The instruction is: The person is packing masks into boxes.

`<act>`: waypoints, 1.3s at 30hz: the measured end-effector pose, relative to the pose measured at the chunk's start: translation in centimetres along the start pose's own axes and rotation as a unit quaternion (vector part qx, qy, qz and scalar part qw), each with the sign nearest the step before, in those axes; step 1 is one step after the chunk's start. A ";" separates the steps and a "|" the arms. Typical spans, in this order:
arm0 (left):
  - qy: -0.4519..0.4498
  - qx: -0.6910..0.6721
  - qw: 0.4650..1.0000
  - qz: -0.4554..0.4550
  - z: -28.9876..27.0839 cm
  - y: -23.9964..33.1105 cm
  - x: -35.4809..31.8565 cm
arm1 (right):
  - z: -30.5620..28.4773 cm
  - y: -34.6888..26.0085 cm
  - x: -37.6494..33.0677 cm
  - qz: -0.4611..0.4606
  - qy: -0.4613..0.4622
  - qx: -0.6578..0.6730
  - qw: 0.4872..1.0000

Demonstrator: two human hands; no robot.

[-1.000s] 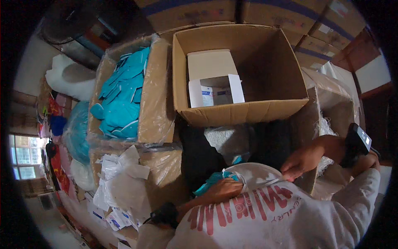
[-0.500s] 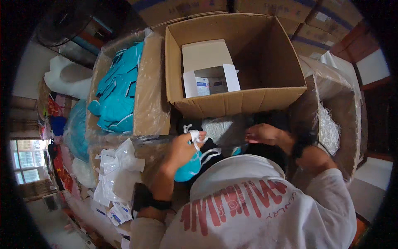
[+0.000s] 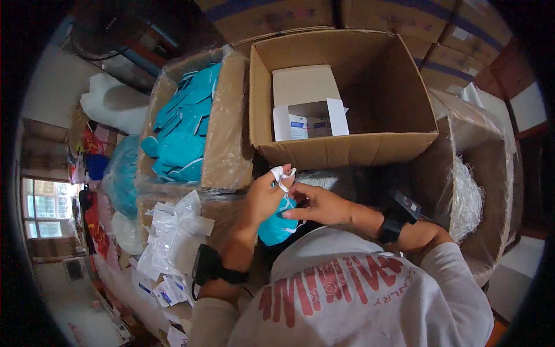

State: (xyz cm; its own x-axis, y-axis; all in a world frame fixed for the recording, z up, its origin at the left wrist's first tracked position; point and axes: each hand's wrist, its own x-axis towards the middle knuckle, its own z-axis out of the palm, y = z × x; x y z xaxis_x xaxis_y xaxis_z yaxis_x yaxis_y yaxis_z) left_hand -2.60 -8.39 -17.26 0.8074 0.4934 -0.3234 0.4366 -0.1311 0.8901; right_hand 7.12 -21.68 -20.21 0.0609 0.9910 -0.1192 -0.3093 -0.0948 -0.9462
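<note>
One mask (image 3: 274, 232), apparently between fingers (image 3: 297, 214)

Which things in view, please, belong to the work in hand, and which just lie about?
Seemingly in the work:
teal mask, touched by the right hand
white strap, at the left hand
similar teal masks, left carton
perhaps the open carton

Seemingly lying about:
white plastic bags
stacked cartons

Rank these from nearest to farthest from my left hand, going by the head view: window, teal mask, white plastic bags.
1. Teal mask, right at the left hand.
2. White plastic bags, to the hand's left.
3. Window, at the far left.
</note>
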 end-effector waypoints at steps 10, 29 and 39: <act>-0.064 -0.177 0.978 -0.095 -0.9 -0.9 -1.1 | -0.3 1.4 0.3 -0.007 0.086 0.057 0.995; -0.049 -0.273 0.955 -0.102 -3.9 -1.6 -2.7 | -4.5 0.6 -1.8 -0.024 0.178 0.039 0.983; 0.024 -0.023 0.992 0.124 -3.5 6.6 -2.4 | -3.6 -8.5 -1.1 -0.220 -0.018 -0.372 0.902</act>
State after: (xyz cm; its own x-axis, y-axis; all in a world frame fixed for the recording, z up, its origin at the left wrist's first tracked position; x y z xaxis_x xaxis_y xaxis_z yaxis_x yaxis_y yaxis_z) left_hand -3.05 -7.48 -9.48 0.8670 0.4921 -0.0785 0.2084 -0.2148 0.9542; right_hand 13.13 -22.30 -13.18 -0.0134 0.9492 0.3144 0.4597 0.2851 -0.8411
